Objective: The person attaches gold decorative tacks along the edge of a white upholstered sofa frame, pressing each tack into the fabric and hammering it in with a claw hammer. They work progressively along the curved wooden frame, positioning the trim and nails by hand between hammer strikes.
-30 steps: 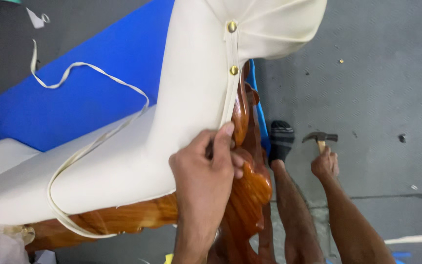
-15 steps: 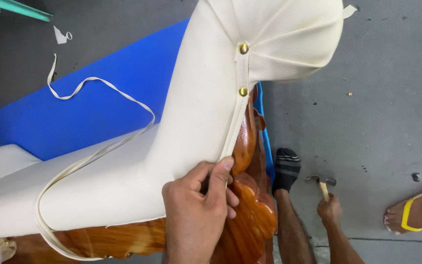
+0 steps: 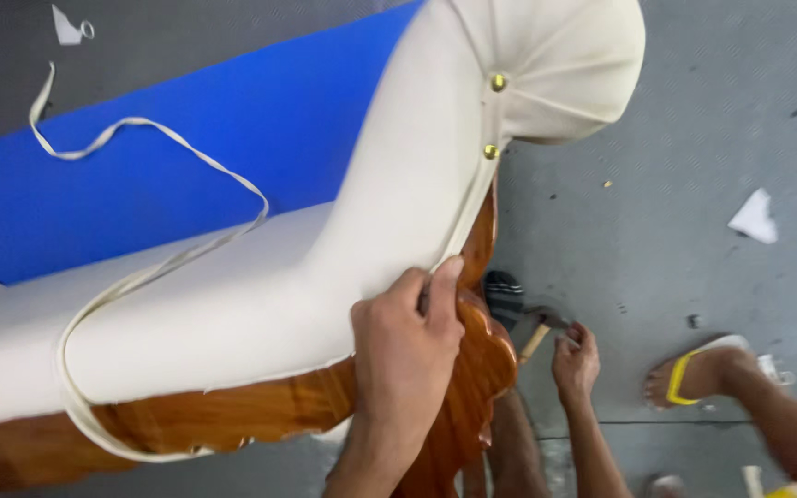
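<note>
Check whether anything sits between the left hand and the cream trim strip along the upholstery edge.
Nothing visible does. The left hand already presses its fingers on the cream trim strip where the cream upholstery meets the carved wooden frame. The right hand, lower down, grips a hammer.

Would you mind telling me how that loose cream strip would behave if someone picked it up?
The strip would probably hang limp, since it lies in loose curves over the blue sheet. It looks thin, so likely light.
</note>
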{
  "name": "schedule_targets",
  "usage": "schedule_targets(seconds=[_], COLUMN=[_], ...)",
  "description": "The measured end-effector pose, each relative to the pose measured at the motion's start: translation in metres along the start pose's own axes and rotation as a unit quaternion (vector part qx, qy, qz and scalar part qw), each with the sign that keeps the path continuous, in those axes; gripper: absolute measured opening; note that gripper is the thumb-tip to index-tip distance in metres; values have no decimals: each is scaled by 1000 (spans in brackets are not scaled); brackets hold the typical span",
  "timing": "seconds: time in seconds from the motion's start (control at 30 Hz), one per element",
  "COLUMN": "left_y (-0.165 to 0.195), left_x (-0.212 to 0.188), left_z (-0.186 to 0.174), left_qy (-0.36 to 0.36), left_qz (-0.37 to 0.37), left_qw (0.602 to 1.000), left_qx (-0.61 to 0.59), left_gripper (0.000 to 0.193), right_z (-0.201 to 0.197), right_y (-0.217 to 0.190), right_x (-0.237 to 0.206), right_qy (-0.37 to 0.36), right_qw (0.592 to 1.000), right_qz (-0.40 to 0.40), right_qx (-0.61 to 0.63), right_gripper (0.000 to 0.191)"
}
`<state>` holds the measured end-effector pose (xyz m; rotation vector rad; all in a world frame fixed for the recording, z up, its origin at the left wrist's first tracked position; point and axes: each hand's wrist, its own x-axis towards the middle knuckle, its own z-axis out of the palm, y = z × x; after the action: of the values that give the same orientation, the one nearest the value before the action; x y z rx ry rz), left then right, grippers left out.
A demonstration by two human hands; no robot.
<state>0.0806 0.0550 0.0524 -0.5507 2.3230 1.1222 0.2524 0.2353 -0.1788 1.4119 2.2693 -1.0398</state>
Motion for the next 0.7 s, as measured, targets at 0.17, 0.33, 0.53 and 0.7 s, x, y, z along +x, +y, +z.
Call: schedule_targets(seconds=[0.17,0.33,0.53,0.7], left_y=[-26,-71,-204,-365], left_x=[-18,-68,-108,-124], left_z=[-4,-62,-224,-397], left_qy=[85,113,310,520], left_qz=[137,162,118,-52], left_qw=[986,980,943,840], left_qx=[43,4,23,142], left_gripper=[31,34,16,19], right_z=[-66,-68,-9,46], right_y=[-79,-174,-225,-228], right_x=[-71,-171,-256,-311], right_qy=[-46,-47,-143,-249], right_qw=[954,904,858,836], right_qz=[-173,-368,-478,-469], right_qx=[242,212,122,136], right_gripper=[26,19,15,14])
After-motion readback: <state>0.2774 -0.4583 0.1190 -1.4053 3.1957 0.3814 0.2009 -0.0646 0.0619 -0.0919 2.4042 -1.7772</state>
